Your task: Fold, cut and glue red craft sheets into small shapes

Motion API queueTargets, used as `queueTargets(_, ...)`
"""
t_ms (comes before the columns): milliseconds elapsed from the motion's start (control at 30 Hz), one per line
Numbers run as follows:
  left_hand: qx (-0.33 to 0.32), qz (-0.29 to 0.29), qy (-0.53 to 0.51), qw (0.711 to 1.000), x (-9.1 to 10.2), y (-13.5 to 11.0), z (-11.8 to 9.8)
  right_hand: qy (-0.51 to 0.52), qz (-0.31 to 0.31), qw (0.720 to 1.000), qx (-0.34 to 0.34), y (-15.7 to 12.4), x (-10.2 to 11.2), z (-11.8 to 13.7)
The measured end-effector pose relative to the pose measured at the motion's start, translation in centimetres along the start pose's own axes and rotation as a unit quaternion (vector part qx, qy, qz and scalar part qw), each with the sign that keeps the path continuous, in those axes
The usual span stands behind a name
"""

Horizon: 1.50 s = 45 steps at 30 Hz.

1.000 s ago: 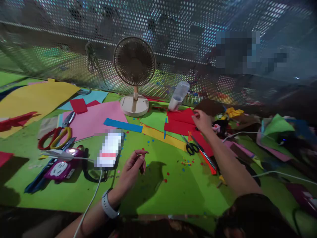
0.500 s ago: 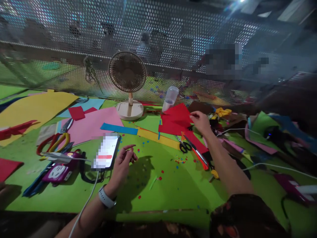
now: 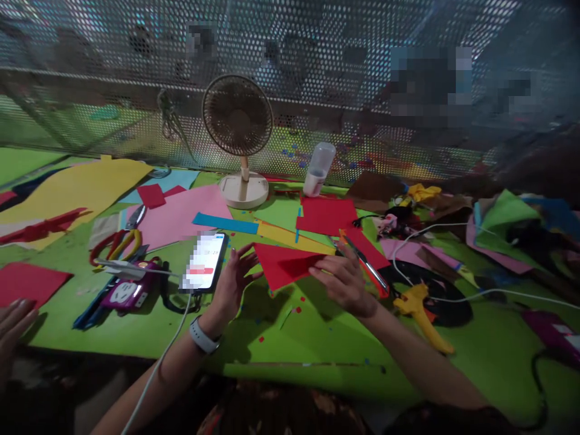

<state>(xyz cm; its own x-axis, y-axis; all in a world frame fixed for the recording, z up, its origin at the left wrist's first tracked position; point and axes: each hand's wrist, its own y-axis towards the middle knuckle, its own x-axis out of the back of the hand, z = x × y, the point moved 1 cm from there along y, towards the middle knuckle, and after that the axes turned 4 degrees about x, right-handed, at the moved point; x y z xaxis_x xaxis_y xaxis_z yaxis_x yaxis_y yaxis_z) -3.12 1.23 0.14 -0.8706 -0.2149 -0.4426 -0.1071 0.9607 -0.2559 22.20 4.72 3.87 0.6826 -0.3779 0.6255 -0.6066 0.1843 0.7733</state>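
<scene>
Since half a second ago the right hand point(image 3: 347, 284) has come back from the far pile of red paper to the near middle of the green mat point(image 3: 317, 344), bringing a red sheet point(image 3: 281, 263) with it. The left hand point(image 3: 233, 281) has risen to meet it.

That sheet now hangs just above the mat between the two hands, its long axis running left to right and one pointed corner dipping toward the near edge. The right hand's fingers are closed on its right end. The left hand sits at its left edge with fingers spread apart, fingertips touching or just short of the paper; which, I cannot tell.

A phone point(image 3: 205, 261) lies just left of the left hand, and an orange cutter point(image 3: 369, 269) lies just right of the right hand. Another person's hand point(image 3: 13, 320) rests at the near left, well apart.
</scene>
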Motion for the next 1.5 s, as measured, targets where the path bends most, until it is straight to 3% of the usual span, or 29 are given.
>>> queueTargets(133,-0.036,0.034,-0.020,0.999,0.0,-0.1,0.4,0.109,-0.058,0.984,-0.130,0.5,-0.9,0.3)
queueTargets(300,0.039,0.066,-0.070,0.995,-0.4,-0.5,0.1,0.254,-0.060,0.901,-0.346,0.7,-2.0,0.2)
queueTargets(500,0.012,0.018,-0.007,1.000,-0.5,-0.6,-1.4,0.331,-0.093,0.825,-0.450,0.2,-2.6,-1.0)
queueTargets(600,-0.006,0.002,-0.021,1.000,-0.3,-0.3,-1.6,0.384,-0.132,0.754,-0.515,0.1,-2.6,-1.4)
queueTargets(667,-0.006,0.005,-0.015,1.000,-0.1,-0.3,-1.7,0.434,-0.090,0.695,-0.567,0.1,-2.7,-1.4)
queueTargets(733,-0.002,0.011,0.013,1.000,0.0,-0.4,-1.7,0.465,-0.028,0.653,-0.597,-0.1,-2.9,-1.1)
queueTargets(800,-0.013,0.008,0.048,0.999,0.2,-0.6,-1.8,0.469,0.002,0.642,-0.606,-0.2,-3.1,-0.6)
queueTargets(867,-0.035,-0.008,0.068,0.997,0.4,-0.6,-2.0,0.465,-0.008,0.639,-0.613,-0.4,-3.2,-0.2)
queueTargets(933,-0.047,-0.041,0.043,0.997,0.6,-0.4,-2.1,0.469,-0.027,0.620,-0.629,-0.5,-3.5,0.1)
queueTargets(1033,0.008,-0.059,-0.053,0.997,0.5,0.1,-1.7,0.479,-0.057,0.584,-0.652,-0.6,-4.0,0.6)
queueTargets(1100,0.055,-0.021,-0.092,0.994,0.1,0.2,-1.1,0.480,-0.069,0.574,-0.659,-0.5,-4.3,0.9)
queueTargets(1200,0.076,0.028,-0.066,0.995,-0.7,-0.1,-0.2,0.496,-0.045,0.572,-0.652,-0.1,-4.7,1.6)
queueTargets(1400,0.052,0.033,-0.004,0.998,-1.4,-0.6,0.3,0.533,-0.007,0.574,-0.622,0.0,-4.9,1.9)
queueTargets(1500,0.038,0.025,0.013,0.999,-1.5,-0.6,0.1,0.522,-0.002,0.593,-0.613,0.0,-4.6,1.6)
